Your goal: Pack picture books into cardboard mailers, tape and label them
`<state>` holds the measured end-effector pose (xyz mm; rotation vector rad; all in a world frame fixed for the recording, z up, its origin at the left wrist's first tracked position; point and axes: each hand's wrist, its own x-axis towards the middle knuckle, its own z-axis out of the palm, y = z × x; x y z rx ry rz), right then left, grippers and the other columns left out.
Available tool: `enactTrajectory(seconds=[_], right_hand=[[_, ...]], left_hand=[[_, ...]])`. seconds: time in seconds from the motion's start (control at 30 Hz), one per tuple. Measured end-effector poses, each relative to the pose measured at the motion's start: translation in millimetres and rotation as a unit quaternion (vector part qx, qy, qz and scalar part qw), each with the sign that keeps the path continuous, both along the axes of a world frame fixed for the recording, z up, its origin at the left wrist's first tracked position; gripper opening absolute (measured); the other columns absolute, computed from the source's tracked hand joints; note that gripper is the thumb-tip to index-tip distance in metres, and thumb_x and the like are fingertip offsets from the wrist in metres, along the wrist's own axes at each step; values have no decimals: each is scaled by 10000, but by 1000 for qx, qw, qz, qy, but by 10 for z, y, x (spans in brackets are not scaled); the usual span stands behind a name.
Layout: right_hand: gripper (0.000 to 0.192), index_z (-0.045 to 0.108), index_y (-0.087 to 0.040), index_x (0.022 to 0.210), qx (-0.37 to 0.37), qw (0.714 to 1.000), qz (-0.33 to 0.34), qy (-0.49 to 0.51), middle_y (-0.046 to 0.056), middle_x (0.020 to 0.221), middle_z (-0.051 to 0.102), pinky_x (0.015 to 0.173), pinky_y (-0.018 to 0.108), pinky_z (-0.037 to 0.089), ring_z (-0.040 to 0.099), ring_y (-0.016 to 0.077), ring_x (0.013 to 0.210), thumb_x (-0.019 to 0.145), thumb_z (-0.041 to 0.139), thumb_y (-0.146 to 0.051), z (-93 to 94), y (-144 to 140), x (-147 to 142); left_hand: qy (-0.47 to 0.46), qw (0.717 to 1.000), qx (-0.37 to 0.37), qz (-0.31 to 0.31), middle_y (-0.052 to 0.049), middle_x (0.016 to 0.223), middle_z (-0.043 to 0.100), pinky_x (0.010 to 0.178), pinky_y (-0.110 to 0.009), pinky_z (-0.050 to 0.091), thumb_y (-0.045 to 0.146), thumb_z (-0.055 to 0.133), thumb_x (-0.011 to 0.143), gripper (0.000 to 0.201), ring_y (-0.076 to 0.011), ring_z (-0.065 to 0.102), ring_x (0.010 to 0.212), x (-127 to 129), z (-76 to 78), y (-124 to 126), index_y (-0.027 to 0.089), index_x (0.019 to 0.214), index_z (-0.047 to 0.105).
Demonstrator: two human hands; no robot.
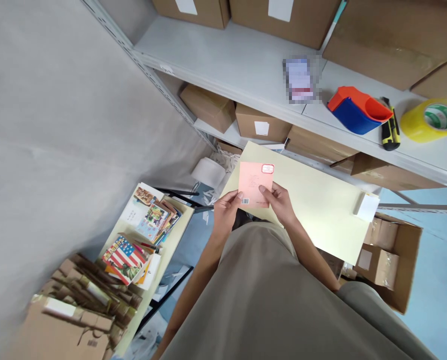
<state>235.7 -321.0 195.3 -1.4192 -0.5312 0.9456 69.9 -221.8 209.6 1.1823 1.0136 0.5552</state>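
Note:
I hold a small pink booklet (pixel 254 181) with both hands above a pale yellow table (pixel 321 210). It bears a barcode at its lower left and a red-framed sticker at its top right. My left hand (pixel 225 212) grips its lower left edge. My right hand (pixel 279 201) pinches its lower right edge, thumb on the cover. A small white pad (pixel 366 206) lies at the table's right end.
A grey shelf (pixel 238 65) carries a red-and-blue scoop (pixel 356 111), a yellow-black knife (pixel 390 127), a yellow tape roll (pixel 431 119) and cardboard boxes. A side table (pixel 133 235) at left holds colourful booklets and stacked folded cartons (pixel 88 295). An open box (pixel 390 260) stands at right.

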Motion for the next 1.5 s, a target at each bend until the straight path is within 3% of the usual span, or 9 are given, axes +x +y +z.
enactTrajectory(seconds=[0.2,0.33,0.47,0.63,0.8,1.0,1.17,1.33,1.5], right_hand=[[609,772,-302,1444,-2,995,-82,-65,120,1554,751,1054,473,683,774,327,1346,1011,752,-729,20,-38,-66],[592,811,-281,1345,17,999,-28,-14,99,1367,836,1002,444,700,811,319,1253,942,841,-714,115,-24,-249],[501,837,-247,1104,16,998,-62,-12,31,948,828,815,345,674,789,229,888,962,805,-727,165,-21,-247],[493,783,-244,934,17,999,-37,-10,-18,714,659,586,281,514,577,154,631,970,795,-736,180,-131,26],[549,674,-254,734,29,1000,-1,-10,-35,638,547,645,288,546,577,156,640,975,799,-732,125,-201,109],[501,846,-256,1215,10,999,-29,-45,52,1010,854,851,383,693,810,239,898,1031,737,-710,37,-187,19],[552,782,-285,1493,-20,982,-104,-154,104,1555,758,1195,516,639,772,325,1386,1087,687,-646,133,-218,-169],[528,833,-291,1384,3,994,-43,-98,63,1400,840,1102,463,699,827,305,1258,999,804,-653,217,-189,-373],[455,862,-242,1139,-10,993,-76,-95,25,936,859,843,354,681,794,221,844,1035,740,-667,258,-196,-294]], left_hand=[[24,989,142,46,-72,1188,888,1037,-424,682,561,843,992,419,-313,837,1127,21,13,-25,205,1201,911],[36,953,300,-28,-56,1306,868,1126,-439,682,446,740,1096,307,-289,837,1224,101,85,-158,271,1297,891],[35,909,405,-95,-77,1379,843,1155,-443,678,402,736,1104,305,-269,828,1257,153,104,-248,286,1363,849],[60,933,353,-24,-160,1531,743,1151,-483,650,531,749,1087,518,-314,721,1412,86,61,-116,251,1522,728],[14,992,126,-29,-141,1260,848,1054,-443,658,718,772,1002,601,-297,796,1161,68,-12,9,179,1257,841],[-52,998,-23,35,-80,1063,872,912,-372,677,689,948,821,556,-233,811,939,99,-32,-19,188,1056,888],[-11,996,50,78,-77,1085,891,940,-400,701,597,959,839,475,-256,836,976,101,24,-57,193,1086,917],[-10,982,187,22,-81,1264,877,1085,-471,701,494,849,992,355,-285,849,1157,140,84,-291,242,1234,907],[2,968,246,-54,-98,1375,840,1107,-477,694,492,798,1051,355,-294,815,1267,117,177,-353,284,1330,863]])
